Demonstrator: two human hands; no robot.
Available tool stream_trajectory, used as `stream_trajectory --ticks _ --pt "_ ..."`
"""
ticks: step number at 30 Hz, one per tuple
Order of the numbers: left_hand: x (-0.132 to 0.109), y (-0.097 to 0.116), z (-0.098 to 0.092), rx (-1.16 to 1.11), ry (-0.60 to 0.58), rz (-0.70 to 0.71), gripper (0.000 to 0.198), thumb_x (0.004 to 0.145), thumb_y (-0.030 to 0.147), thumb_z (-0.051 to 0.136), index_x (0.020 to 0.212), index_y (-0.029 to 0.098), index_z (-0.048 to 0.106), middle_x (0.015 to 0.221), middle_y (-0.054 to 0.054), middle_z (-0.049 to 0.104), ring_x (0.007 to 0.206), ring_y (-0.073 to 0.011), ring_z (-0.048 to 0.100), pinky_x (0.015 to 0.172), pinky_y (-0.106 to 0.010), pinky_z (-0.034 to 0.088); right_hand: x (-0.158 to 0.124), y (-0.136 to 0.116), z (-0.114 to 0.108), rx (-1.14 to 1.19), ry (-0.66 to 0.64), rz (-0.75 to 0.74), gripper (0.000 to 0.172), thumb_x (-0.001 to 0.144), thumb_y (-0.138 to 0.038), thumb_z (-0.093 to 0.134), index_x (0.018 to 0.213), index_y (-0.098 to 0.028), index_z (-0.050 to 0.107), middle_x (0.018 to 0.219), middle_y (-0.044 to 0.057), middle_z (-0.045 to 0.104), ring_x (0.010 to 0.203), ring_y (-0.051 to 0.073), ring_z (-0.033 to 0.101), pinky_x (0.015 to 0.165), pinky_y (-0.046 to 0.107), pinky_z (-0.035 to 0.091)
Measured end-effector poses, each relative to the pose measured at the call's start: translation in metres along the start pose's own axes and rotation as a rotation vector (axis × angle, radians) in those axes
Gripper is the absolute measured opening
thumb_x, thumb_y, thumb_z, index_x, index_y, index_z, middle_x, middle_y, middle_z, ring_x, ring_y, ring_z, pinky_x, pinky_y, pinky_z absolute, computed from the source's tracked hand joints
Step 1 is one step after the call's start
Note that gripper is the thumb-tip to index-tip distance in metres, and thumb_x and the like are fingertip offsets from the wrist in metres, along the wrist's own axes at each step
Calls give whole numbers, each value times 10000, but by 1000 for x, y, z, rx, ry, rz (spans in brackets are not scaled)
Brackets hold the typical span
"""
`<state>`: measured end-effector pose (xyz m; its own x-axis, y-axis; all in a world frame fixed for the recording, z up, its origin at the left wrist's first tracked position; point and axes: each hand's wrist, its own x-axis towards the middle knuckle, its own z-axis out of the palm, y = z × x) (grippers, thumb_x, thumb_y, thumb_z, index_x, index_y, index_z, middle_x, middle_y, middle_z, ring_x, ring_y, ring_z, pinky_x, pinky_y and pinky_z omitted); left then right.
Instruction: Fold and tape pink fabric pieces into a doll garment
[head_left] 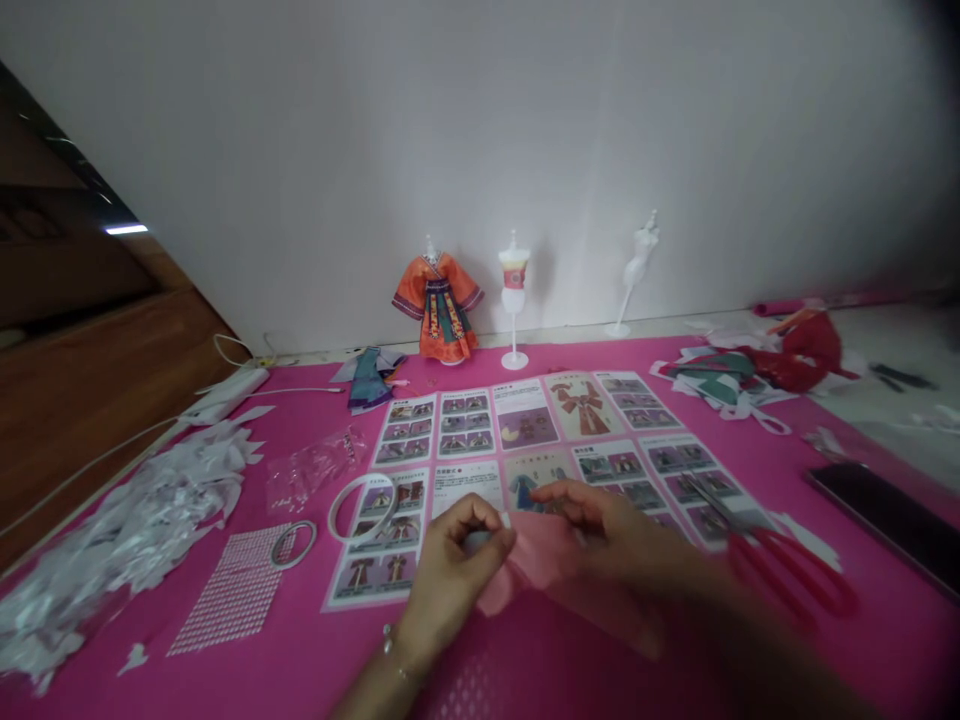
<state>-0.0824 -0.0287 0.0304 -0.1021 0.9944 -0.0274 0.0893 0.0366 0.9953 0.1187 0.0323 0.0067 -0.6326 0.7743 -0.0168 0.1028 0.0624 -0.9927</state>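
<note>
My left hand [454, 570] and my right hand [607, 530] meet low in the middle of the view, both pinching a small pink piece of paper or cloth [536, 565] held just above the pink table cover [315, 650]. The fingers of each hand are curled closed on its edge. Both hands are slightly blurred. Under and behind them lies a fold-out instruction sheet [525, 430] with pictures of doll costumes.
Red scissors [787, 565] lie right of my hands, a dark phone [885, 520] further right. Two tape rolls [360, 505] and a rhinestone sheet [232, 590] sit left, beside a white scrap pile [127, 530]. A dressed doll stand [439, 305] and two white mannequins [514, 295] stand at the wall.
</note>
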Motion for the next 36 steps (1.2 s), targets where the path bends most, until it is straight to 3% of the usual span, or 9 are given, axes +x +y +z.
stream_trajectory --ticks 3,8,17,20,21,23,28,32,36 --pt "1 -1 4 -84 -64 -51 253 660 282 748 609 166 529 558 40 512 512 -82 413 501 -197 305 2 -1 -6 -83 59 -11 477 678 -111 577 1137 -239 592 764 -26 592 675 143 567 592 246 427" --pt "3 -15 14 -351 -223 -191 424 562 304 850 809 194 523 503 86 537 373 -47 395 413 -167 263 5 -5 0 -397 384 -243 420 704 -85 522 1086 -236 609 961 19 633 882 189 585 800 326 452" --pt "4 -26 13 -447 -187 -297 286 584 250 842 689 139 600 574 9 649 460 -86 551 472 -179 384 9 -5 11 -577 452 -501 450 774 -99 510 1203 -231 535 1179 79 590 1104 239 519 946 395 409" --pt "6 -25 10 -503 -68 -275 249 628 250 821 676 135 605 566 25 625 469 -61 509 478 -163 363 6 -10 9 -561 580 -507 173 798 -188 550 963 -205 596 963 72 613 928 226 566 802 350 452" --pt "7 -24 8 -515 -30 -265 242 639 253 815 679 137 606 559 31 617 463 -58 496 474 -161 356 5 -10 9 -560 579 -468 47 823 -232 547 818 -204 584 802 42 594 786 198 565 694 314 444" --pt "8 -21 7 -527 21 -240 234 653 259 809 680 140 609 544 38 606 448 -52 474 468 -160 349 4 -10 11 -569 461 -345 292 871 -326 521 608 -203 492 563 -19 466 550 133 468 523 264 337" --pt "7 -19 7 -535 -26 -197 231 629 253 833 680 143 637 579 23 634 522 -81 544 543 -181 413 9 -4 20 -499 167 -175 382 856 -410 551 556 -177 512 496 -46 416 466 85 361 472 245 209" --pt "6 -25 6 -510 -64 -183 193 659 244 820 675 146 655 599 23 646 511 -70 532 518 -171 395 11 -6 19 -365 146 -74 379 889 -410 488 594 -178 538 519 -44 408 487 97 368 469 241 236" --pt "7 -31 4 -453 -84 -189 201 635 268 838 678 142 688 600 11 658 511 -71 532 514 -171 395 9 -11 17 -351 315 -123 139 832 -329 583 846 -193 608 675 -22 545 591 126 472 538 241 349"
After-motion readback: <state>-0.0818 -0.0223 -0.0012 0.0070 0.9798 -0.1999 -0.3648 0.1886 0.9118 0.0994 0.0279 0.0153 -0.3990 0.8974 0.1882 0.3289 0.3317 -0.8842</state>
